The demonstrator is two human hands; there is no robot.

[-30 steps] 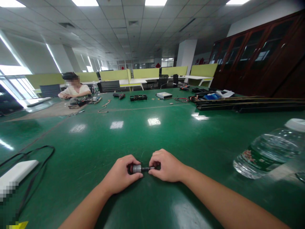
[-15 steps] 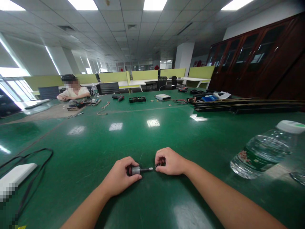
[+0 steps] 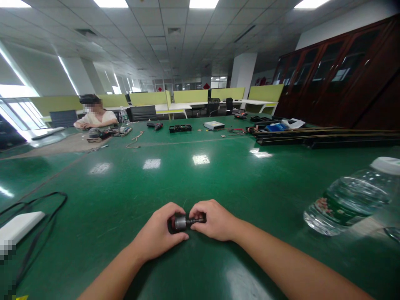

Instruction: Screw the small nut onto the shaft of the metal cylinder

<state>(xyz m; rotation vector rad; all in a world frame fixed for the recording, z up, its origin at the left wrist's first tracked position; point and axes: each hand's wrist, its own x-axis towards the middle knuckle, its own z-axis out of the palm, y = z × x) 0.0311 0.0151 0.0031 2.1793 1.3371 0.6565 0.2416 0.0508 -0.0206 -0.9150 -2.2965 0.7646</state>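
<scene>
Toward six o'clock over the green desk [image 3: 234, 179], we hold a small metal cylinder [image 3: 180, 223]. Our left hand [image 3: 161, 228] curls round it in a grip, while our right hand [image 3: 214, 221] is closed about the dark shaft [image 3: 189, 222] that points from it toward three o'clock. We have a clear bottle [image 3: 345, 204] at four o'clock and a white slab [image 3: 25, 225] at eight.

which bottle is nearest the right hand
The green-labelled bottle with the white cap, in the right foreground. The other bottle stands far across the table, beside the co-worker, well away from the right hand.
</scene>
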